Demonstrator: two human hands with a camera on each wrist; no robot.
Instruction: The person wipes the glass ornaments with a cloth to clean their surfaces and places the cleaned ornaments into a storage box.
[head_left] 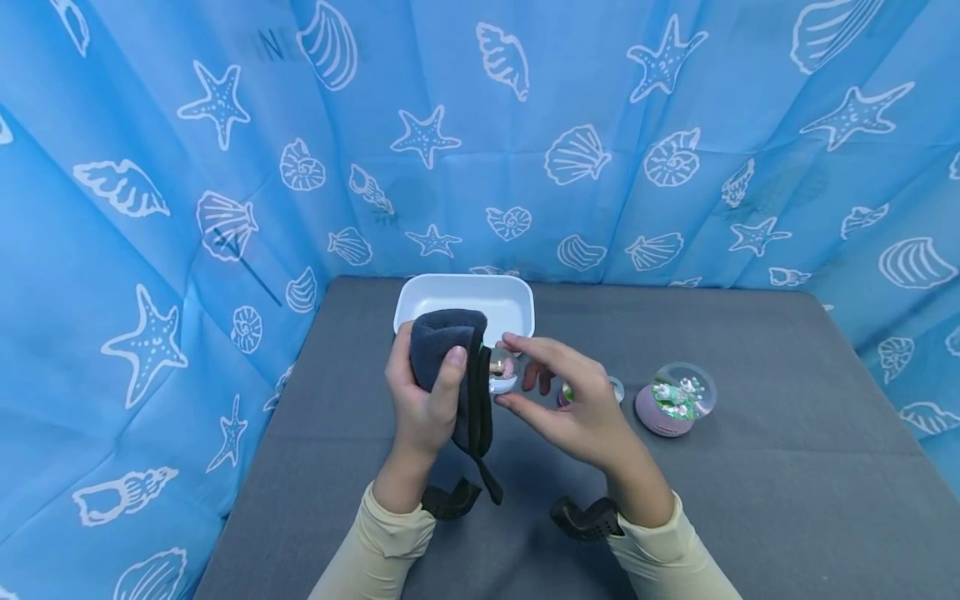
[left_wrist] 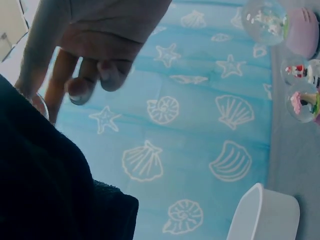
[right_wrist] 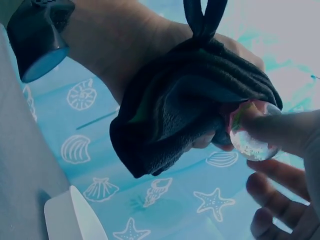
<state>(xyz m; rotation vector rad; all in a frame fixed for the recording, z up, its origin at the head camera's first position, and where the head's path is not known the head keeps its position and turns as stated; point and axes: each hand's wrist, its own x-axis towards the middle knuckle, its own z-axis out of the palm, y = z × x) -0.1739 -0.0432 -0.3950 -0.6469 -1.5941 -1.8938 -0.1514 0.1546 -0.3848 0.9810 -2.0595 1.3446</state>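
Note:
My left hand [head_left: 423, 404] grips a folded dark grey cloth [head_left: 446, 337] with black edging and a hanging loop, held up above the table. A small snow globe [head_left: 502, 371] pokes out of the cloth's right side, its base wrapped in the folds. My right hand [head_left: 577, 396] pinches the clear dome between thumb and forefinger, the other fingers loosely bent. In the right wrist view the thumb covers part of the globe [right_wrist: 255, 142]. The left wrist view shows the dark cloth [left_wrist: 45, 180] hiding most of the globe.
A white tray [head_left: 465, 287] stands behind the hands. A larger snow globe [head_left: 675, 400] with a pink base sits at the right. Two small globes, one with a red figure [left_wrist: 297, 71], one with a pink tree [left_wrist: 302, 105], stand nearby. A blue shell-print curtain [head_left: 480, 192] hangs behind.

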